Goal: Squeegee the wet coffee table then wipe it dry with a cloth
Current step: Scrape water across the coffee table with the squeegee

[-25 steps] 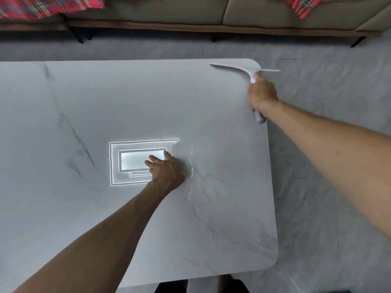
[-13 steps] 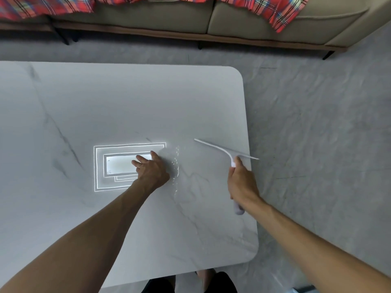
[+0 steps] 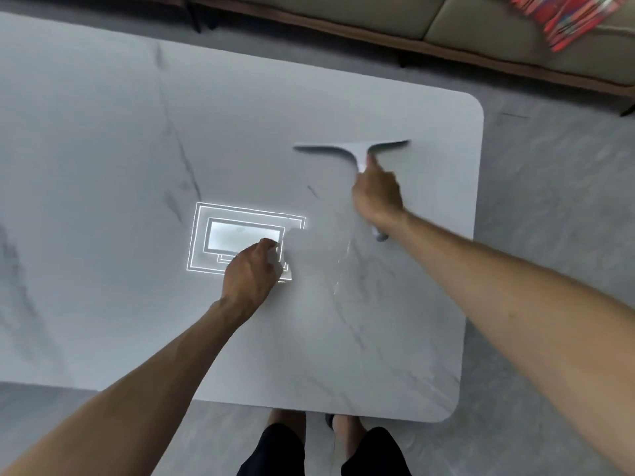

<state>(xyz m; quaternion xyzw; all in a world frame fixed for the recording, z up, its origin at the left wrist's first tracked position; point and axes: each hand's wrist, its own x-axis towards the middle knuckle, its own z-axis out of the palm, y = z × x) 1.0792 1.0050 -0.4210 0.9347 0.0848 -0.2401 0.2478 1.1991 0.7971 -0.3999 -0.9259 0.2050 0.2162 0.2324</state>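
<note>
Nearest, at six o'clock, the person's knees (image 3: 323, 451) in dark shorts stand just past the near edge of the coffee table (image 3: 395, 355), a pale marble-look top with grey veins and rounded corners. Bare tabletop runs wide toward nine o'clock and out of frame; toward three o'clock the right edge is close, with grey floor (image 3: 549, 235) beyond it.

At the middle, the left hand (image 3: 249, 273) rests on the top with its fingers curled loosely together, gripping nothing that can be made out, over a bright reflection of a ceiling light (image 3: 240, 235). A thin glinting streak of water (image 3: 342, 266) runs just toward three o'clock of that hand.

Farther, toward one o'clock, the right hand (image 3: 376, 197) is wrapped tight around the handle of the white squeegee (image 3: 354, 149). The handle's butt shows below the wrist, pointing back toward five o'clock. The blade end points away toward twelve o'clock, and the blade's long axis lies across, roughly from nine to three o'clock, its right tip a little higher in frame. The blade is near the far right corner, with open top left between it and the far edge.

Beyond the table, at twelve to one o'clock, sit a sofa (image 3: 481, 25) and a red plaid cloth (image 3: 563, 18).
</note>
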